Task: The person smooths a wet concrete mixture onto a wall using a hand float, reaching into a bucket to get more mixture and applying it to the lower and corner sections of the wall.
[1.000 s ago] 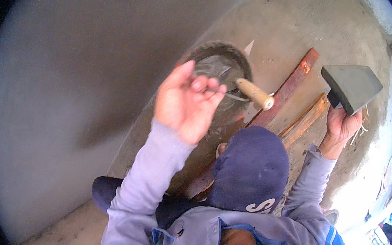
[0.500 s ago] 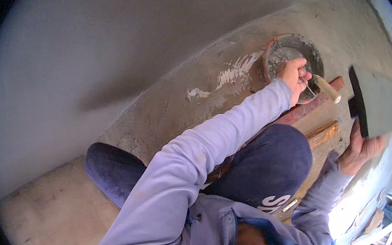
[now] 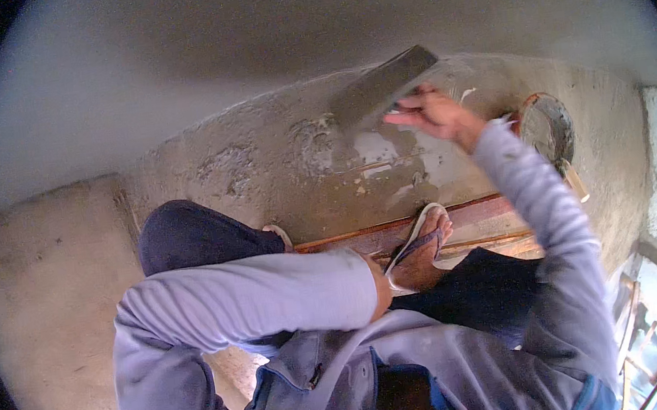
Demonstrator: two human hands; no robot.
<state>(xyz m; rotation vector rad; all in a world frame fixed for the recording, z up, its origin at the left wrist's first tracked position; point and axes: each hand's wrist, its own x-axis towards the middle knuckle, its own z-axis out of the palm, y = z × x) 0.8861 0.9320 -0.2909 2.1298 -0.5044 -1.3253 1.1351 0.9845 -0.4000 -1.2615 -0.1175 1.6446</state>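
Observed from where I stand: the flat plastering float [image 3: 389,78] sits at twelve o'clock from the person, its contact with the surface unclear. The right hand [image 3: 433,114] is closed around its near side. The left hand [image 3: 379,286] is mostly hidden; its grip cannot be told. Judgement: float light, stiff, slippery if wet; best gripped centrally by the back handle.

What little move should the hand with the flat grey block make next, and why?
Maybe the right hand should gently slide the flat grey block left, over the lumpy patch. The hand holds the block just to the right of that patch, which looks rough and bumpy. I can't tell whether the block is touching the surface.
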